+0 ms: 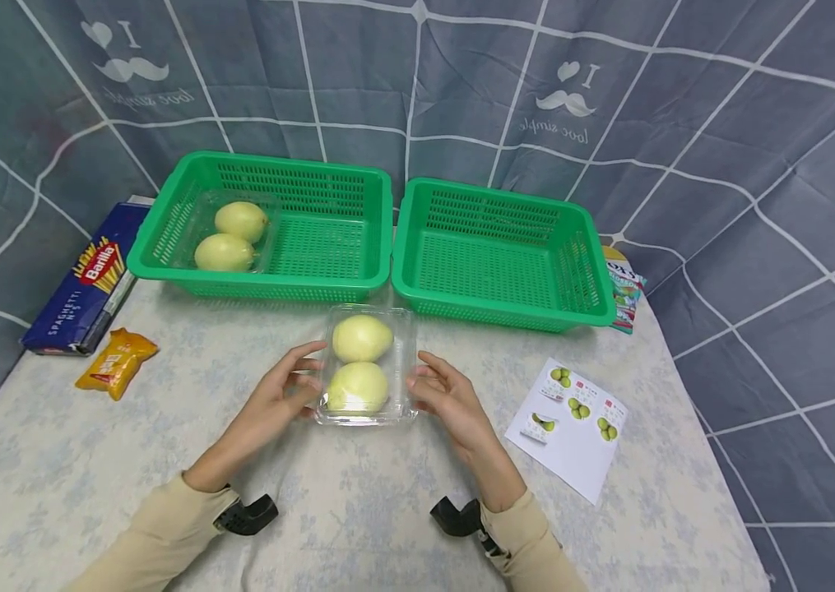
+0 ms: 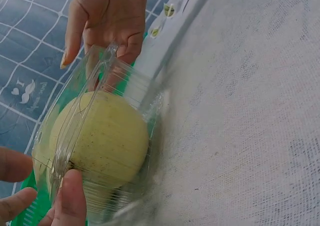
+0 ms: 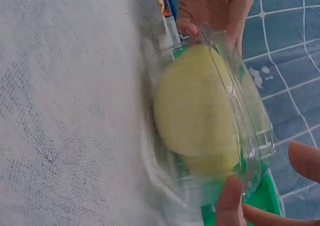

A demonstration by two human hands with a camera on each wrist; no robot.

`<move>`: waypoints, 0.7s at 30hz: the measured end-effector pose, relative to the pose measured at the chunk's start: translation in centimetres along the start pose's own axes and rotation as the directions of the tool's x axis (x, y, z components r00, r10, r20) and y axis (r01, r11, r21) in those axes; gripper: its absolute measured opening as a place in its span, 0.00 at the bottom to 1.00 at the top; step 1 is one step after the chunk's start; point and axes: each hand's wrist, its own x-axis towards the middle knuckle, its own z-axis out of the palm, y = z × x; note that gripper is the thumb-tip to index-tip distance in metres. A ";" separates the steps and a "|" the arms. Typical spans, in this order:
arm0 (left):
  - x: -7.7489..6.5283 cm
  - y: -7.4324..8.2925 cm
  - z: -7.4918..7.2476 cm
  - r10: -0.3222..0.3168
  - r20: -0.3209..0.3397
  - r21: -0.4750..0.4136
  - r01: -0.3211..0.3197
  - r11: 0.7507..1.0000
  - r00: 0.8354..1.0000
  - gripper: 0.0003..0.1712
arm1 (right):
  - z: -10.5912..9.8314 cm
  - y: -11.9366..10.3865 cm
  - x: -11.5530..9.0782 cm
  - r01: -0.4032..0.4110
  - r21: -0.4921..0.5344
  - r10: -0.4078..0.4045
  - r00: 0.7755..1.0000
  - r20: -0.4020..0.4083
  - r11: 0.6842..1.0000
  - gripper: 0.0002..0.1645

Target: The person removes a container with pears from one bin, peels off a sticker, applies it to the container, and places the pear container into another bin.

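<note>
A clear plastic clamshell box (image 1: 403,345), its lid down, holds two round pale yellow fruits (image 1: 359,386); I cannot tell their exact kind. My left hand (image 1: 284,395) grips the box's left side, its thumb (image 2: 71,196) against the rim in the left wrist view. On the opposite side my right hand (image 1: 454,400) grips the box, with its thumb (image 3: 231,198) at the rim in the right wrist view. Just behind the box stand two green baskets. The left basket (image 1: 321,247) contains a similar clear box (image 1: 198,226) with two fruits; the right basket (image 1: 491,263) contains nothing visible.
At the left lie a blue spaghetti box (image 1: 84,288) and an orange snack packet (image 1: 118,363). A white sheet (image 1: 572,464) bearing fruit stickers (image 1: 578,409) lies at the right. A colourful packet (image 1: 624,288) is partly behind the right basket. A grey checked curtain (image 1: 461,90) hangs behind.
</note>
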 end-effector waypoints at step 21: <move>0.1 -0.1 0.5 -0.084 -0.025 -0.032 0.083 0.996 0.996 0.34 | -0.6 -0.7 -1.3 0.053 -0.240 -0.044 0.998 0.042 0.969 0.41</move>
